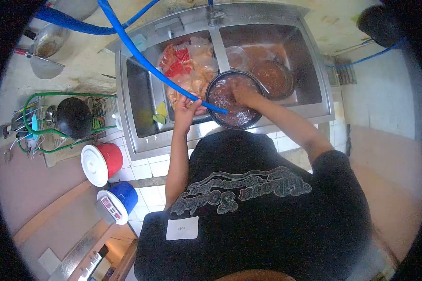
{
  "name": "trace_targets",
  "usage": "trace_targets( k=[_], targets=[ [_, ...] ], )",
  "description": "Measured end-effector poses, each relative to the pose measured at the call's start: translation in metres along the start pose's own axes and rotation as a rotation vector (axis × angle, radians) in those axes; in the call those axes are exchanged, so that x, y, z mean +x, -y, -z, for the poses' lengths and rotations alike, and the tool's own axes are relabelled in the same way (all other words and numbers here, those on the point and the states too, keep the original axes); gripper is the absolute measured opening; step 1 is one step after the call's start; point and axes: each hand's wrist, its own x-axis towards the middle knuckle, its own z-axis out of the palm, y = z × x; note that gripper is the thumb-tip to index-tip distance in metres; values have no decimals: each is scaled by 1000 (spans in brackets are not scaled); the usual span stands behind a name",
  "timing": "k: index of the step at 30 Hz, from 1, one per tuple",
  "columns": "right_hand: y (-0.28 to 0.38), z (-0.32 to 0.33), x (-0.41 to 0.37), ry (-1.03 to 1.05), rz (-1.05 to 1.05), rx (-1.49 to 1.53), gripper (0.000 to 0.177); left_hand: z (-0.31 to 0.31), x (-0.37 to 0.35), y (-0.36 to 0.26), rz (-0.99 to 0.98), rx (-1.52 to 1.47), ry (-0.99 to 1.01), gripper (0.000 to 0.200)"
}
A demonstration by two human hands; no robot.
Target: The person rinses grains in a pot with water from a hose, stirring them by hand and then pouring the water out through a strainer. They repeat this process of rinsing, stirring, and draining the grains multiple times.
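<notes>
My left hand [187,110] grips a blue hose [140,56] whose end reaches over a round dark bowl [214,85] full of reddish-brown liquid. The bowl sits on the front edge of a steel double sink [136,140]. My right hand [243,93] is down inside the bowl, in the liquid, fingers partly hidden. My black printed shirt fills the lower middle of the view.
A second bowl [274,77] of reddish liquid and a clear container lie in the right basin. Red and clear plastic bags [187,65] fill the left basin. At left stand a green dish rack [56,119] with a black pot, a red bucket [103,161], a blue bucket [122,199].
</notes>
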Motion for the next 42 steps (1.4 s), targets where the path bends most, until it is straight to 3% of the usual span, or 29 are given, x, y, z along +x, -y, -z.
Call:
trace_targets(
  k=[2, 3, 7, 13, 19, 21, 25, 27, 28, 30, 31, 33, 34, 36, 37, 38, 40, 41, 42],
  targets=[
    [-7, 6, 3, 226, -99, 16, 65, 1, 2, 1, -4, -9, 5, 29],
    [-9, 4, 6, 227, -98, 15, 65, 1, 2, 2, -5, -18, 9, 29],
    [-16, -3, 17, 437, 52, 418, 71, 1, 1, 0, -12, -4, 13, 29],
    [-15, -9, 10, 843, -343, 1200, 68, 0, 2, 3, -17, -5, 3, 27],
    [-7, -38, 14, 938, -367, 1397, 73, -3, 1, 1, -13, -8, -6, 26],
    [5, -23, 11, 826, -509, 1345, 68, -7, -4, -6, -3, 25, -23, 25],
    [-1, -80, 30, 791, -480, 1588, 60, -5, -3, -6, -11, 3, -14, 25],
    [-3, -87, 32, 652, -280, 1383, 52, -7, -5, -9, -29, -32, -14, 26],
    [-4, -91, 32, 652, -282, 1384, 52, -7, -5, -10, -26, -32, -13, 26],
    [-5, -85, 31, 421, -198, 1023, 49, -6, -3, -9, -7, -18, -23, 26],
    [-4, -83, 28, 422, -199, 1023, 49, -5, -4, -8, -5, -19, -23, 26],
    [0, -63, 23, 246, 91, 901, 54, -5, -4, -7, -33, -25, -9, 26],
    [3, -52, 20, 245, 91, 899, 54, -5, -3, -7, -35, -26, -8, 26],
    [13, -22, 15, 129, 330, 455, 65, -5, -3, -6, -31, -33, -20, 25],
    [15, 5, 14, 256, 444, 373, 76, -6, -3, -7, -30, -34, -20, 25],
    [19, 3, 12, 257, 443, 374, 76, -7, -4, -9, -34, -26, -16, 25],
    [28, -3, 4, 390, 418, -138, 74, -9, -5, -12, -38, -16, -11, 25],
    [31, -11, 2, 388, 417, -137, 74, -9, -6, -13, -33, -24, -9, 25],
    [31, -28, 1, 321, 282, -44, 72, -10, -6, -13, -29, -33, -8, 25]
  ],
)
